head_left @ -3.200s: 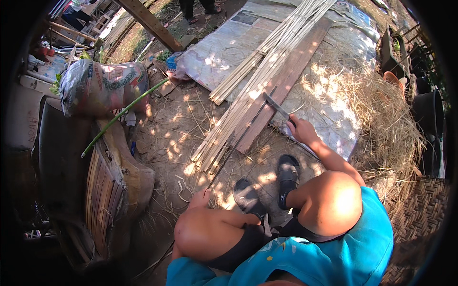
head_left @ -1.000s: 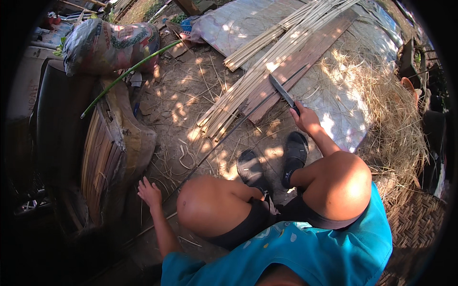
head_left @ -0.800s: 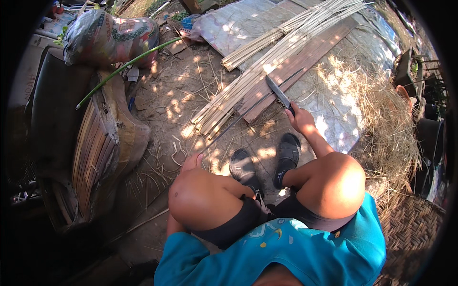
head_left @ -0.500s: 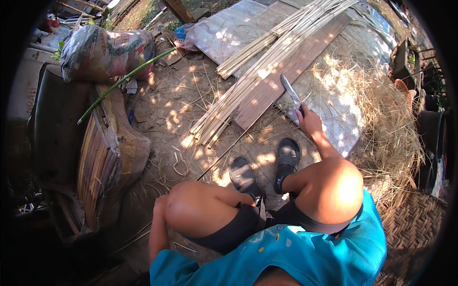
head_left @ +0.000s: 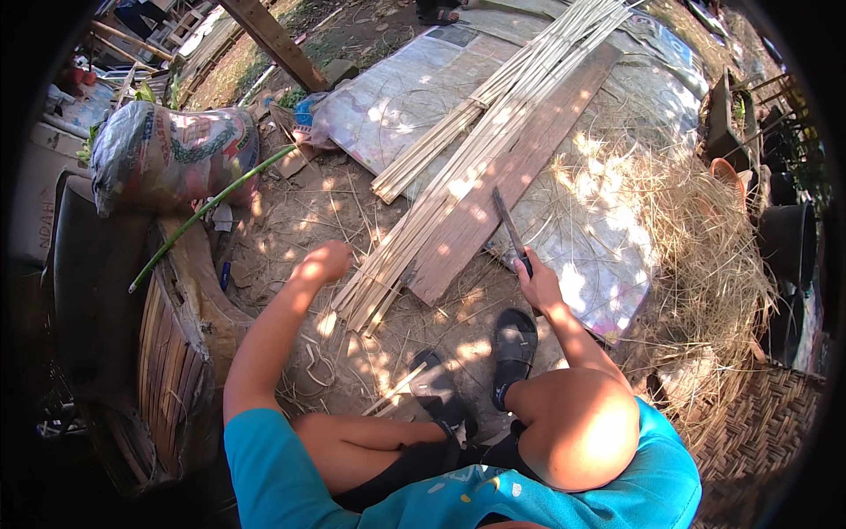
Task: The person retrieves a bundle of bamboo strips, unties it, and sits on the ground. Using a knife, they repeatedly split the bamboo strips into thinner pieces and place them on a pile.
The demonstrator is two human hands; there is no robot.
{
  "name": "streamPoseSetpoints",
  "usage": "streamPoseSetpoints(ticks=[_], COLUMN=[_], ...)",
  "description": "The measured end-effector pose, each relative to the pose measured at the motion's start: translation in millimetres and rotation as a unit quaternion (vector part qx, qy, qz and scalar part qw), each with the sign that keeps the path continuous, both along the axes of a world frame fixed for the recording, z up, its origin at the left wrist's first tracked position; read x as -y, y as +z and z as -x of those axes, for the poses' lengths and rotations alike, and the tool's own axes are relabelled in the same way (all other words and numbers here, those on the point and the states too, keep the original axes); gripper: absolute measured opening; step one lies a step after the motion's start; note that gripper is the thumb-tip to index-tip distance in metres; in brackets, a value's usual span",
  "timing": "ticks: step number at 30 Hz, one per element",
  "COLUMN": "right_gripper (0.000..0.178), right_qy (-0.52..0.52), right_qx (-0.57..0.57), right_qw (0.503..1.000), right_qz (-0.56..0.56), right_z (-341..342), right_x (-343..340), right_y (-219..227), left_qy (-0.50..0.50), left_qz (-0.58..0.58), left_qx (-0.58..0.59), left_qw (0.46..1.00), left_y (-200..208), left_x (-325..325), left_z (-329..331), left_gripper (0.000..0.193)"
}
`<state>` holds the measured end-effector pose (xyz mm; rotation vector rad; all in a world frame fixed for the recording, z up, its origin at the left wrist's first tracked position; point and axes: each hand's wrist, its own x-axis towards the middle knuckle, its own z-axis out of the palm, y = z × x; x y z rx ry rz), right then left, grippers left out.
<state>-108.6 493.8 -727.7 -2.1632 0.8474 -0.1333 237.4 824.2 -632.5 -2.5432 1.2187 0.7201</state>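
My right hand (head_left: 539,284) grips the dark handle of a long-bladed knife (head_left: 509,222); its blade points forward over the edge of a brown wooden board (head_left: 480,216). Beside that board, on its left, lies a bundle of long, pale split bamboo strips (head_left: 423,247). Just left of the strips' near ends, my left hand (head_left: 323,262) reaches out over the dirt with its fingers curled. Whatever those fingers hold, if anything, is too small to make out. A short pale strip (head_left: 397,388) shows by my left sandal (head_left: 438,388).
Dry fibre shavings (head_left: 687,238) are heaped at the right on a plastic sheet (head_left: 573,273), near a woven mat (head_left: 758,432). To the left, a green stalk (head_left: 211,204) leans by a stuffed sack (head_left: 176,154) and a weathered wooden piece (head_left: 207,264). Another person's feet (head_left: 438,13) appear at the top.
My left hand has left my left knee and reached forward beside the strip ends. The knife's blade has turned in my right hand. The whole view has shifted, showing more ahead.
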Motion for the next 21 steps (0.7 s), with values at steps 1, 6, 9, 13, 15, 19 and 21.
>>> streamPoseSetpoints(ticks=[1,6,9,13,15,19,21], right_gripper=[0.054,0.055,0.056,0.056,0.057,0.057,0.058], right_qy=[-0.015,-0.007,0.009,0.012,0.004,-0.009,0.005], right_qx=[0.002,0.006,0.000,0.012,0.013,0.035,-0.003], right_qw=[1.000,0.999,1.000,0.999,0.999,0.999,0.999], right_qz=[-0.016,-0.048,-0.024,-0.031,-0.044,-0.032,-0.054], right_z=[4,1,13,17,16,22,17], right_x=[1,-12,5,9,5,5,0], right_y=[5,11,11,16,13,-5,10], left_qy=[0.006,0.106,0.255,0.200,0.167,0.283,0.309], left_qz=[-0.004,0.305,0.195,0.179,0.155,0.163,0.236], left_qx=[-0.022,-0.065,0.033,0.043,0.085,0.034,0.055], left_qw=[1.000,0.944,0.946,0.962,0.970,0.945,0.920], left_y=[-12,-130,-166,-162,-151,-117,-104], left_x=[55,171,215,204,204,213,195], left_z=[-8,-24,10,0,-10,-20,-33], left_gripper=[0.027,0.027,0.031,0.029,0.032,0.037,0.037])
